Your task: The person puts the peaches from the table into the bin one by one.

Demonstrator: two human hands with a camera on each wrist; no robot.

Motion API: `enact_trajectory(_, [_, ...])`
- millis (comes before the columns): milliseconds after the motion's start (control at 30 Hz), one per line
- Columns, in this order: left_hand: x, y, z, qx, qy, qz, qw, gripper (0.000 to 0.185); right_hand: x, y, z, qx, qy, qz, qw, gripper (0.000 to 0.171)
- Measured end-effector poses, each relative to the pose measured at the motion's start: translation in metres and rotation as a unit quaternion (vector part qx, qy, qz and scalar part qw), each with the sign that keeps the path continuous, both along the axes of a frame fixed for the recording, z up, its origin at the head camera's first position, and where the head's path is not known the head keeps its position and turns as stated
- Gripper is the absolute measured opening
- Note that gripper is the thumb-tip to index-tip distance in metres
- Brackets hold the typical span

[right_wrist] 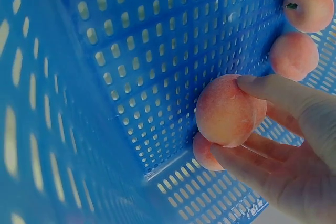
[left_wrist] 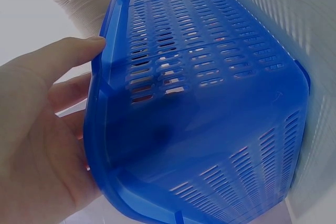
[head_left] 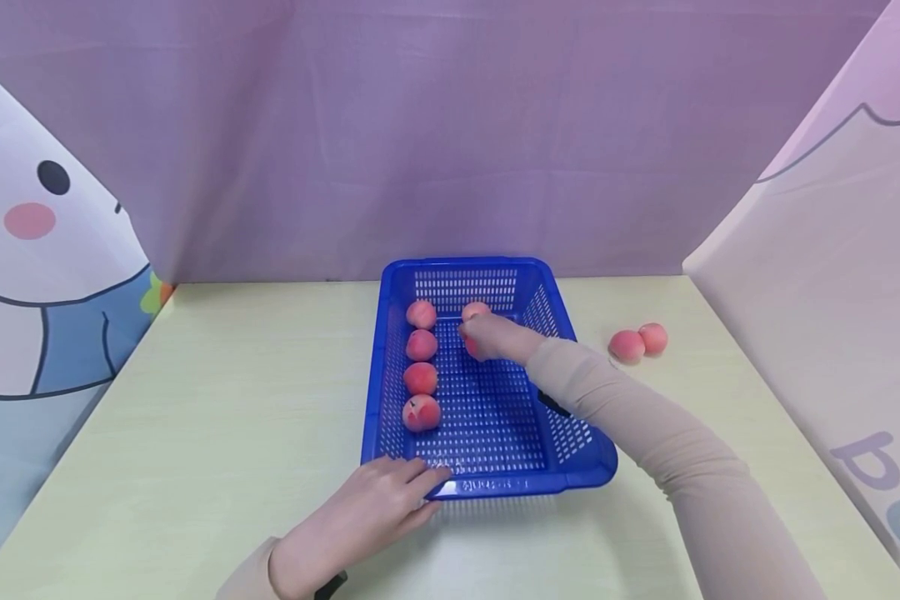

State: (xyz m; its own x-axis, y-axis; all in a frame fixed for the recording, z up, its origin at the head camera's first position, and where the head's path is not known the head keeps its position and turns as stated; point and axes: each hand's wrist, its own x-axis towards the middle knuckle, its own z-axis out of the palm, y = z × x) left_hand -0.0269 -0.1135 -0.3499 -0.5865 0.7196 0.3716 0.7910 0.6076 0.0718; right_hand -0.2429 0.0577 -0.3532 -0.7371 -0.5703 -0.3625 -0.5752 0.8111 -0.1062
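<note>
A: What is shown from the head?
B: A blue basket (head_left: 487,467) is seen on the counter (head_left: 195,400); four peaches (head_left: 422,378) are lined inside, two more (head_left: 637,342) are left on the counter.

A: And the left wrist?
B: The basket's near rim is touched by the left hand (left_wrist: 37,129), fingers extended.

A: The right wrist?
B: A peach (right_wrist: 230,110) is pinched by the right hand (right_wrist: 289,150) inside the basket, beside another.

Basket (head_left: 487,467) open from above, four peaches (head_left: 422,365) lining its left wall; right half bare; walls fence the sides
</note>
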Motion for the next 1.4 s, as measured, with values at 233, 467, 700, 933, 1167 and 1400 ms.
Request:
enact_trajectory(233, [0.001,0.0,0.001,-0.003,-0.012,0.003,0.9999,0.026,0.001,0.0,-0.001,0.002,-0.012,-0.02,1.0,0.04])
enact_trajectory(467, [0.001,0.0,0.001,-0.007,-0.019,0.004,0.9998,0.026,0.002,0.0,0.0,-0.002,-0.014,-0.023,1.0,0.041])
enact_trajectory(700, [0.0,0.0,0.0,-0.005,-0.011,0.004,0.9999,0.026,0.001,-0.001,0.0,0.007,-0.011,-0.014,1.0,0.041])
enact_trajectory(933, [0.0,0.0,0.0,-0.002,-0.007,0.002,1.0,0.027,0.001,-0.001,0.0,0.003,0.004,0.004,1.0,0.04])
enact_trajectory(1167, [0.0,0.0,-0.001,-0.003,0.0,0.004,1.0,0.026,0.002,-0.001,0.003,0.012,-0.01,-0.012,1.0,0.04])
enact_trajectory(1400, [0.0,0.0,0.0,-0.005,0.0,0.004,1.0,0.026,0.004,0.0,0.011,-0.011,-0.02,-0.028,0.999,0.041])
